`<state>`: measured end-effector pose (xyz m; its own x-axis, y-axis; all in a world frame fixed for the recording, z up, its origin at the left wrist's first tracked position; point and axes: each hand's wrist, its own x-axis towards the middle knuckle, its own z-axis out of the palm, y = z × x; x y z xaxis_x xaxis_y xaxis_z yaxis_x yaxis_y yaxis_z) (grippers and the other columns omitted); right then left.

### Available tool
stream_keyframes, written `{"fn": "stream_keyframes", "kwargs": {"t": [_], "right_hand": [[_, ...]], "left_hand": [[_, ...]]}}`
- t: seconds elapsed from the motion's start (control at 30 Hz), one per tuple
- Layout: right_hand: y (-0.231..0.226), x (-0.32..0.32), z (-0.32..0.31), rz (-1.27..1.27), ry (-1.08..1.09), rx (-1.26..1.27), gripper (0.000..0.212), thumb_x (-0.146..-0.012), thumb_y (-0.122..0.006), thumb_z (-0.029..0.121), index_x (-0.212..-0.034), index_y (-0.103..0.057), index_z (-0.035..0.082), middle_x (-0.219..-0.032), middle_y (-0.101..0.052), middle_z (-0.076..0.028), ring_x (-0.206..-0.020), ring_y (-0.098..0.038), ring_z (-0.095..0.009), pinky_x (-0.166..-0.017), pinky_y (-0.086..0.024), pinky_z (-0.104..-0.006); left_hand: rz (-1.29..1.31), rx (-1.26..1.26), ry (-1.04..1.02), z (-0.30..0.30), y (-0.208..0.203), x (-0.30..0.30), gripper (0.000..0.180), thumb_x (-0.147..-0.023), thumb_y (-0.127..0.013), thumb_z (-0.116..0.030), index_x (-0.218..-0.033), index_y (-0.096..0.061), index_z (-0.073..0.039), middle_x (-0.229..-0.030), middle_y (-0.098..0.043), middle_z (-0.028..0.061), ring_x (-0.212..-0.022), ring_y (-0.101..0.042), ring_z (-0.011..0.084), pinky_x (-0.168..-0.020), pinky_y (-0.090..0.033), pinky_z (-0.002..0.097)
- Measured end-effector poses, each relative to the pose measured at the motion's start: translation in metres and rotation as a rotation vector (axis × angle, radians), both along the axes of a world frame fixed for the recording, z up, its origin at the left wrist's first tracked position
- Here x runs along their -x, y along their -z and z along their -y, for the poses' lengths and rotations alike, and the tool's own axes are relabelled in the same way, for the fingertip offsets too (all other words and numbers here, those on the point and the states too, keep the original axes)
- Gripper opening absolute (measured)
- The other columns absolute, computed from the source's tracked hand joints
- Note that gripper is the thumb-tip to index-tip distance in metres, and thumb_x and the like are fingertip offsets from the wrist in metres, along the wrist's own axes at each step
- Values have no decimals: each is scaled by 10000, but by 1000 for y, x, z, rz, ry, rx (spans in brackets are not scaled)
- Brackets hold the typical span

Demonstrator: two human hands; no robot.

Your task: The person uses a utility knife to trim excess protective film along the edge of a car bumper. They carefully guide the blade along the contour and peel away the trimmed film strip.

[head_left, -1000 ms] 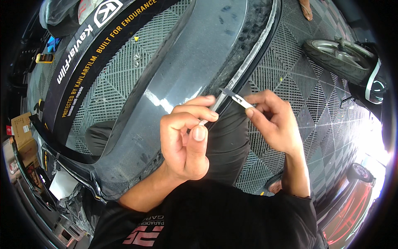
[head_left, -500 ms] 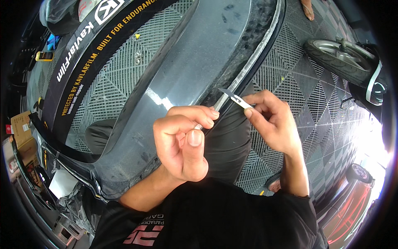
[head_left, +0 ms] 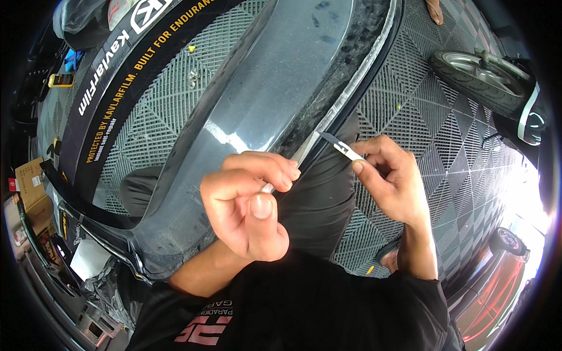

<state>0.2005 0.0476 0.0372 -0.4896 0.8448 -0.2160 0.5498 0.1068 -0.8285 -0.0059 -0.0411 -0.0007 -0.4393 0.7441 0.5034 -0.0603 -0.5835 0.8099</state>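
A large dark grey car bumper (head_left: pixel 263 76), dusty along its edge, curves across the floor and over my lap. My left hand (head_left: pixel 246 205) is closed, its fingers and thumb pinching the end of a thin whitish strip (head_left: pixel 305 147) that runs up to the bumper's rim. Between the thumb and fingers of my right hand (head_left: pixel 395 184) is a small utility knife (head_left: pixel 346 150) with a white handle and a dark blade. The blade points up and left, its tip at or very near the strip; contact cannot be made out.
Grey grid tiles (head_left: pixel 170 99) cover the floor. A motorcycle wheel (head_left: pixel 480 79) stands at the right, with a reddish car (head_left: pixel 494 286) below it. Cardboard boxes (head_left: pixel 35 196) and a black plastic bag (head_left: pixel 111 295) lie at the left. Another person's foot (head_left: pixel 434 11) shows at the top.
My left hand has moved left and slightly down with the strip, so more of it shows. My right hand and the knife have shifted slightly down and right.
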Motion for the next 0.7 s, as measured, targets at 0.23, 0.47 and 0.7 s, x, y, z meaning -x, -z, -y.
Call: {"fn": "stream_keyframes", "kwargs": {"t": [0.23, 0.47, 0.7], "right_hand": [[3, 5, 2, -22, 2, 9, 171, -969, -708, 92, -1126, -718, 25, -600, -603, -20, -492, -528, -79, -498, -392, -278], [3, 1, 2, 5, 28, 19, 184, -976, -703, 94, -1149, -717, 31, -602, -599, -14, -484, -522, -69, -479, -375, -268], [0, 2, 9, -12, -4, 3, 187, -969, -710, 91, -1146, -719, 33, -600, -596, -11, -484, -519, -60, -475, -374, -260]], "left_hand": [[12, -12, -49, 1, -3, 0, 190, -1078, -547, -145, -1092, -440, 11, -956, -612, 215, -776, -628, 228, -754, -619, 396], [24, -22, -36, 3, -6, 0, 193, -1071, -553, -143, -1090, -439, 12, -938, -605, 210, -751, -610, 215, -715, -605, 370], [27, -27, -50, 4, -4, 3, 193, -1075, -547, -153, -1093, -439, 6, -933, -607, 197, -723, -579, 182, -675, -566, 322]]}}
